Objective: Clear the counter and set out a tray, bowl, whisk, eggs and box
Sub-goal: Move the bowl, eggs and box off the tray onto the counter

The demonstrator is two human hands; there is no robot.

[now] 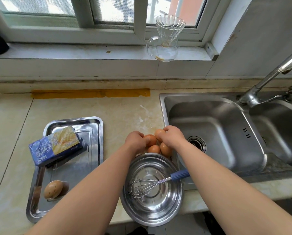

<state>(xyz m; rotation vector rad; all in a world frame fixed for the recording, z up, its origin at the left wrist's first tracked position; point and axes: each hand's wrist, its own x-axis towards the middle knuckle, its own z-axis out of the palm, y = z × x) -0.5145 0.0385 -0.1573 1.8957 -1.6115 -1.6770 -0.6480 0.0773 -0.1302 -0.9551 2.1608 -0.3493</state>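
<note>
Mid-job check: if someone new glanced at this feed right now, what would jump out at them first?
First, the two hands meeting mid-counter: the left hand and right hand each have one of the eggs in their grip, clustered beside the sink. Next, the shiny bowl nearer the camera, with the whisk lying inside. To the left, the tray carries a blue box and a darker egg.

The pale stone counter (9, 116) carries a steel bowl (152, 212) at its near edge. Left of the bowl lies a steel tray (96, 133). Just beyond the bowl sits a cluster of brown eggs (154, 148). Right of the bowl is the sink (209, 133), set into the counter. Far beyond the bowl, yellow tape (91, 93) runs along the back edge.
</note>
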